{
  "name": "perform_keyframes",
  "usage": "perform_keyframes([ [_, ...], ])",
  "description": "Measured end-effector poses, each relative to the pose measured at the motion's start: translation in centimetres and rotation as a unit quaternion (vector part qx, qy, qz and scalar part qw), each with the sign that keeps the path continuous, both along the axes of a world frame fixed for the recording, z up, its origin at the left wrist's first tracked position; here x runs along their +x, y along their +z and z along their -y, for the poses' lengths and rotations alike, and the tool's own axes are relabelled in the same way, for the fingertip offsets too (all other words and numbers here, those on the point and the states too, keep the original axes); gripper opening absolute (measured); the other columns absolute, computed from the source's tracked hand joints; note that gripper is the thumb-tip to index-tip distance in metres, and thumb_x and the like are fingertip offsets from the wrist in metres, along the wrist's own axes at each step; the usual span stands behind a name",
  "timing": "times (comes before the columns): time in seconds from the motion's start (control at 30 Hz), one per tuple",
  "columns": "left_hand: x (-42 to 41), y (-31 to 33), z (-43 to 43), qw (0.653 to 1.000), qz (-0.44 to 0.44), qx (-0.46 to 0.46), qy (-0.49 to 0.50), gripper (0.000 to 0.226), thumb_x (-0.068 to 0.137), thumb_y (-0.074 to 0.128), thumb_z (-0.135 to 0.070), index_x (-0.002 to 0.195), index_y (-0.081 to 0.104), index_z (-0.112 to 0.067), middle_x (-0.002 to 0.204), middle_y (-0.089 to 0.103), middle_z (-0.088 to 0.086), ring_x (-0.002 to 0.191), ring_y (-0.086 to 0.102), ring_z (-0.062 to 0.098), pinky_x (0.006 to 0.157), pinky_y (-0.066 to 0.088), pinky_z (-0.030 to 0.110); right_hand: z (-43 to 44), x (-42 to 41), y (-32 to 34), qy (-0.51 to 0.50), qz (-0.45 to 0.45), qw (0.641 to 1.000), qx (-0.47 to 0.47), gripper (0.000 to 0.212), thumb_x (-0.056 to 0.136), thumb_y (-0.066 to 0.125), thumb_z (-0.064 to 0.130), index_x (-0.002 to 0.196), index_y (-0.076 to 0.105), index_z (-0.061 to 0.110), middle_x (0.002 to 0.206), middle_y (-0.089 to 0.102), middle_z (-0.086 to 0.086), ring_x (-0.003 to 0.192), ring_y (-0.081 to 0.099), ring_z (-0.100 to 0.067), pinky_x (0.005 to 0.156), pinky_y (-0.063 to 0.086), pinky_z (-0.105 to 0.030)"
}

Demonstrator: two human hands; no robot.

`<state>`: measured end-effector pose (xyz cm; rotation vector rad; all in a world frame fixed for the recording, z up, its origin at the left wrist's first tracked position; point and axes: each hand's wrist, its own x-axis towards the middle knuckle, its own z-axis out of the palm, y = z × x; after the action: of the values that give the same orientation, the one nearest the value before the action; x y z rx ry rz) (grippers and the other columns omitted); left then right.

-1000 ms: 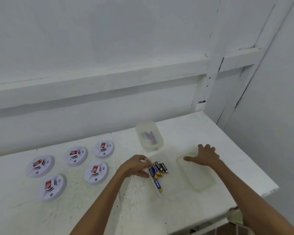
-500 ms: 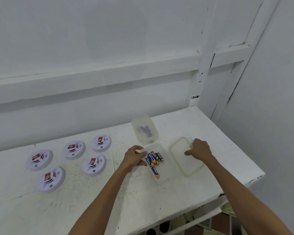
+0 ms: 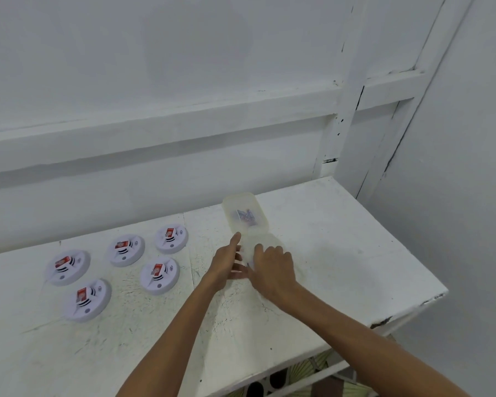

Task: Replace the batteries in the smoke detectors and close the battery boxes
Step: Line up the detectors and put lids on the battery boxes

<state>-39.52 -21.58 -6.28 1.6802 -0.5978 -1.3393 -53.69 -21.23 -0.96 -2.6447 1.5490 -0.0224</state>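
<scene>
Several white round smoke detectors (image 3: 160,275), each with a red battery showing, lie on the left half of the white table (image 3: 341,253). A clear battery box (image 3: 265,243) sits mid-table, mostly hidden by both hands. My right hand (image 3: 272,267) holds a translucent lid over this box, fingers curled on it. My left hand (image 3: 226,265) rests against the box's left side, thumb and fingers stretched out. The batteries inside are almost fully covered. A second, lidded box (image 3: 245,214) with batteries stands just behind.
The table meets a white wall at the back and another wall at the right. Its right end and chipped front right corner (image 3: 435,296) are near. Patterned floor shows below the front edge.
My right hand has carried the lid from the table's right side leftward onto the near box. My left hand went from gripping the box edge to lying stretched along its side.
</scene>
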Motion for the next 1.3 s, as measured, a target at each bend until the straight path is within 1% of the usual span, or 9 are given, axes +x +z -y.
perform_keyframes([
  [0.1, -0.3, 0.1, -0.3, 1.000, 0.001, -0.017, -0.017, 0.049, 0.099, 0.057, -0.059, 0.106, 0.076, -0.014, 0.100, 0.079, 0.010, 0.086, 0.076, 0.028, 0.064, 0.059, 0.031, -0.4, 0.0, -0.7, 0.006, 0.032, 0.999, 0.010, 0.049, 0.098, 0.042, 0.052, 0.120, 0.053, 0.010, 0.111, 0.064, -0.011, 0.105, 0.056, -0.030, 0.084, 0.042, -0.039],
  [0.23, 0.1, -0.8, -0.8, 0.998, 0.015, -0.050, -0.043, 0.023, 0.098, 0.071, -0.022, 0.115, 0.070, -0.008, 0.112, 0.074, 0.020, 0.090, 0.075, 0.025, 0.065, 0.059, 0.029, 1.3, -0.9, -0.4, -0.011, 0.131, 0.991, 0.030, 0.036, 0.101, 0.043, 0.038, 0.122, 0.055, 0.011, 0.111, 0.064, -0.008, 0.104, 0.059, -0.027, 0.071, 0.043, -0.032],
  [0.37, 0.3, -0.8, -1.1, 0.998, 0.021, -0.043, -0.041, 0.030, 0.095, 0.076, -0.018, 0.121, 0.067, -0.006, 0.113, 0.073, 0.020, 0.092, 0.074, 0.027, 0.065, 0.060, 0.030, 4.5, -3.0, -0.5, -0.096, 0.087, 0.988, 0.088, 0.045, 0.095, 0.053, 0.043, 0.125, 0.052, 0.009, 0.122, 0.056, -0.012, 0.115, 0.051, -0.031, 0.083, 0.047, -0.036],
  [0.5, 0.7, -0.2, -1.1, 0.997, 0.026, -0.014, -0.069, 0.040, 0.090, 0.081, -0.018, 0.124, 0.063, -0.008, 0.116, 0.069, 0.022, 0.091, 0.076, 0.029, 0.068, 0.064, 0.034, 6.4, -4.8, -0.5, -0.104, 0.106, 0.968, 0.203, 0.054, 0.089, 0.065, 0.046, 0.125, 0.051, 0.008, 0.119, 0.060, -0.015, 0.108, 0.059, -0.030, 0.084, 0.051, -0.037],
  [0.7, -0.1, 0.4, -2.0, 0.997, -0.008, 0.013, -0.079, 0.052, 0.082, 0.088, -0.017, 0.124, 0.062, -0.002, 0.103, 0.073, 0.016, 0.077, 0.077, 0.023, 0.065, 0.063, 0.034, 7.0, -5.7, 1.0, -0.133, 0.125, 0.932, 0.312, 0.052, 0.081, 0.080, 0.030, 0.116, 0.052, 0.003, 0.108, 0.060, -0.017, 0.089, 0.071, -0.033, 0.066, 0.062, -0.046],
  [0.83, 0.0, 0.4, -1.5, 0.971, 0.218, 0.069, -0.070, 0.052, 0.066, 0.096, -0.044, 0.079, 0.061, -0.007, 0.077, 0.073, 0.014, 0.059, 0.075, 0.021, 0.066, 0.063, 0.032, 7.5, -5.3, 0.8, -0.132, 0.110, 0.940, 0.295, 0.040, 0.075, 0.084, 0.028, 0.088, 0.053, 0.007, 0.088, 0.062, -0.013, 0.075, 0.069, -0.027, 0.057, 0.061, -0.038],
  [0.93, -0.4, 0.5, -1.2, 0.953, 0.274, 0.082, -0.099, 0.050, 0.070, 0.092, -0.050, 0.074, 0.071, -0.004, 0.066, 0.076, 0.010, 0.056, 0.075, 0.017, 0.075, 0.063, 0.031, 7.7, -4.9, 1.1, -0.141, 0.105, 0.939, 0.294, 0.045, 0.073, 0.086, 0.029, 0.068, 0.045, 0.012, 0.064, 0.054, -0.006, 0.050, 0.055, -0.019, 0.039, 0.045, -0.024],
  [1.07, -0.6, 1.0, -0.3, 0.968, 0.192, 0.096, -0.127, 0.042, 0.081, 0.088, -0.030, 0.095, 0.075, 0.008, 0.073, 0.078, 0.013, 0.068, 0.079, 0.022, 0.079, 0.065, 0.030, 7.8, -5.0, 1.2, -0.149, 0.124, 0.929, 0.314, 0.036, 0.070, 0.088, 0.027, 0.085, 0.065, 0.004, 0.073, 0.064, -0.007, 0.061, 0.064, -0.020, 0.051, 0.055, -0.027],
  [1.3, -0.5, 1.4, 0.2, 0.987, 0.075, 0.100, -0.103, 0.036, 0.084, 0.084, -0.003, 0.105, 0.066, 0.020, 0.090, 0.076, 0.031, 0.082, 0.078, 0.042, 0.084, 0.064, 0.049, 8.1, -5.4, 0.5, -0.178, 0.189, 0.903, 0.343, 0.036, 0.071, 0.088, 0.018, 0.093, 0.067, -0.001, 0.086, 0.069, -0.010, 0.082, 0.069, -0.026, 0.072, 0.062, -0.037],
])
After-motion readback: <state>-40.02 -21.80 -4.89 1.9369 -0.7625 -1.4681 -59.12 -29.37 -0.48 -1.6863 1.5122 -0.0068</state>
